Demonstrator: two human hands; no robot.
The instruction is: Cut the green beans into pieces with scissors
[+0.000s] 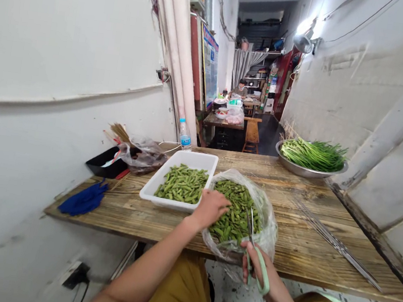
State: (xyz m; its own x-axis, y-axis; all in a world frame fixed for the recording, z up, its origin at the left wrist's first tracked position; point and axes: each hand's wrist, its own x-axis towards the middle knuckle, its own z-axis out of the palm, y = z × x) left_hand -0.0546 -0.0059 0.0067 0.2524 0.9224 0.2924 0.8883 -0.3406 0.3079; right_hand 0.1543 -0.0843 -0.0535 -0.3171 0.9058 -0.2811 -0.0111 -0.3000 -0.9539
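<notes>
My left hand (211,208) is over the left side of a clear plastic bag (271,216) full of green soybean pods (232,223). Its fingers are slightly bent and apart, close above the pods, and I see nothing held in them. A pair of scissors (262,269) with pale green handles is gripped in my right hand (258,264) at the bag's near edge. The blades point up over the pods and stand a little apart. Left of the bag, a white plastic tub (147,191) holds more pods (183,183).
On the wooden table (307,251) are metal skewers (338,245), a steel basin (311,173) of green stalks, a water bottle (184,136), a blue glove (84,198) and a black box (100,163). A person (240,90) sits at a far table.
</notes>
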